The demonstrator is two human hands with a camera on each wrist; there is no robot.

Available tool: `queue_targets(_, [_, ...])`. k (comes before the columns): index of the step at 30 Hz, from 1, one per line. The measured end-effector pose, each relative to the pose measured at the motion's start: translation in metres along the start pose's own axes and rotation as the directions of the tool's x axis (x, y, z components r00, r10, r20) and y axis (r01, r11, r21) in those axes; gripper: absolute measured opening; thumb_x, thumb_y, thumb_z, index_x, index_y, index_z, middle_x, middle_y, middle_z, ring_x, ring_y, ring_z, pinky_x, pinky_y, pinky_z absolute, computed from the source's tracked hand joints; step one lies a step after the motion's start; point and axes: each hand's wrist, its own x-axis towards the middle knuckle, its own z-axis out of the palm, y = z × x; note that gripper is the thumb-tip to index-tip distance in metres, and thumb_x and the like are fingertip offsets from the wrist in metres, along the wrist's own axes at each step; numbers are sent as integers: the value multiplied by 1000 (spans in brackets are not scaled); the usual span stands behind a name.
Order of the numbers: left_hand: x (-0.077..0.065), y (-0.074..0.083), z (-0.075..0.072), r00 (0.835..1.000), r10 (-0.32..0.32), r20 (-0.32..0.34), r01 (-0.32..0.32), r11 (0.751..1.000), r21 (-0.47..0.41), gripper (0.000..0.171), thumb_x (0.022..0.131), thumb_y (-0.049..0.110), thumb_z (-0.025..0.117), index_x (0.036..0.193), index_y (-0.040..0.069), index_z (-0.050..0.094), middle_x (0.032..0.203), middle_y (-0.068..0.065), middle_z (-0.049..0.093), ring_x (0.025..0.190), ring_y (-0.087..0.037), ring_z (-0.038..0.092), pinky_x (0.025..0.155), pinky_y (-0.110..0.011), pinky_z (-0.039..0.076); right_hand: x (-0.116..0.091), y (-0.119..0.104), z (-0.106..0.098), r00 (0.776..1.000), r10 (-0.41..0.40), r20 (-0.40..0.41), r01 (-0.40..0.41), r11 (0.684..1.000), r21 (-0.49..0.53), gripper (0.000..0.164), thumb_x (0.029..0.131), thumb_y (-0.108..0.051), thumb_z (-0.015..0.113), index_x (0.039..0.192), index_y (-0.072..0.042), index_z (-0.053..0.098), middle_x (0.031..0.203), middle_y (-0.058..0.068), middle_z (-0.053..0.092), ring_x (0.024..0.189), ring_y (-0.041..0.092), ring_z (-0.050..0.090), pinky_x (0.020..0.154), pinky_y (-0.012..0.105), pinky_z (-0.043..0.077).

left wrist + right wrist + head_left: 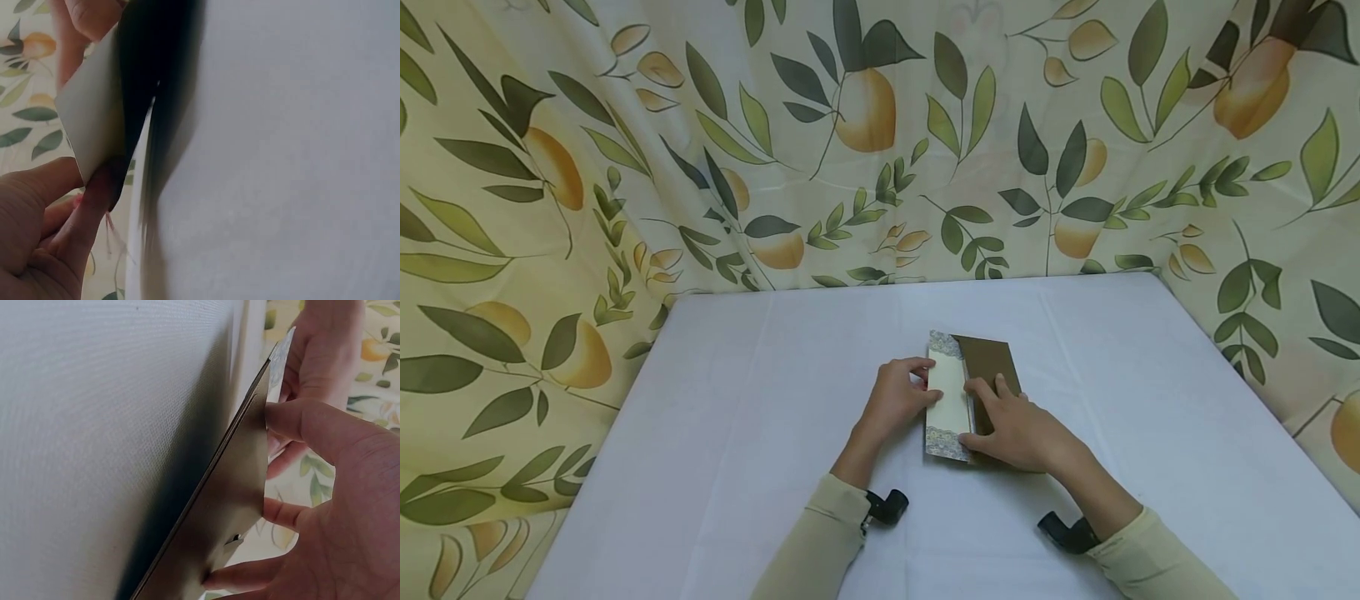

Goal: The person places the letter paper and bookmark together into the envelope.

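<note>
A brown folder-like cover [988, 357] lies at a slant over the white table, with a cream card [947, 379] edged in blue-grey floral print along its left part. My left hand [897, 393] pinches the card's left edge between thumb and fingers. From the other side, my right hand [1024, 429] holds the cover, its thumb and forefinger at the card's right edge and other fingers spread over the brown face. In the right wrist view the brown panel [234, 475] stands tilted off the cloth. The left wrist view has a pale panel [94, 106] between the fingers, its underside dark.
White cloth covers the table [775, 392], whose far edge meets a curtain [865, 208] printed with leaves and orange fruit. Small black cameras [889, 507] are strapped to both wrists, close above the cloth.
</note>
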Motion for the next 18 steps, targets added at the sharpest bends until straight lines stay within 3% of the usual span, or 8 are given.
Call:
queue_targets(13, [-1,3,10,1000,10,5,-10,998,-59,46,85,1,85,129,-1,70,97,-4,69,73,-5,66,62,-19,51,3,-1,1,1000,8,-14,-8,1000,-5,83,89,-61,73,149,-12,42,151,49,26,118,75,43,80,72,51])
queue_targets(18, [-2,3,11,999,9,34,-5,994,-110,42,91,-3,74,132,-2,68,100,-5,69,72,-3,63,63,-18,51,4,-1,1,1000,15,-11,-15,1000,-8,83,89,-60,73,149,-12,42,151,48,26,119,71,47,78,69,53])
